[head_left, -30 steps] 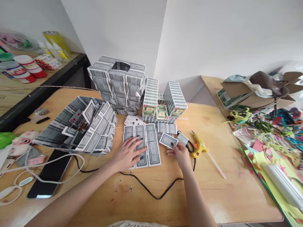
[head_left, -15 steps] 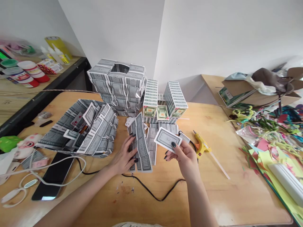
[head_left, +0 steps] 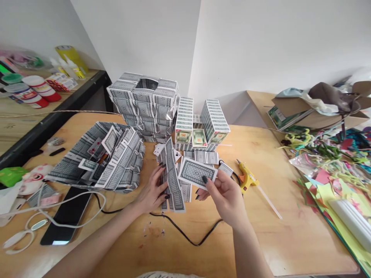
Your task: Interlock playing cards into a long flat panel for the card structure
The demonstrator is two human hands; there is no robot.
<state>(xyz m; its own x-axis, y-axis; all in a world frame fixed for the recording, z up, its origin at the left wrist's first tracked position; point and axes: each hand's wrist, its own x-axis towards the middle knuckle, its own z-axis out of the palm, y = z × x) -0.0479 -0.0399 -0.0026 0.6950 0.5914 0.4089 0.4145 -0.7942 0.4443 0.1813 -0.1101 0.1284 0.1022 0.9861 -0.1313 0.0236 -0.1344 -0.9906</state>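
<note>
Left hand (head_left: 150, 191): fingers somewhat spread, closed on the left side of the joined cards; grip partly hidden.
Joined cards (head_left: 174, 183): patterned strips, folded at an angle and tilted up above the near-middle tabletop (head_left: 261, 239).
Right hand (head_left: 227, 195): thumb and fingers pinching the single card by its right end.
Single card (head_left: 195, 172): patterned back up, held just right of the joined cards; contact between them cannot be told.
Glue gun (head_left: 246, 178): yellow, lying right of the right hand, clear stick (head_left: 269, 202) extending from its rear.
Card basket (head_left: 120, 164): left of the joined cards, loose cards inside.
Card structure (head_left: 145, 106): upright, far side, opening in its top.
Card boxes (head_left: 184, 121): two rows, right of the card structure.
Phone (head_left: 66, 220): near left, under a white cable (head_left: 100, 200).
</note>
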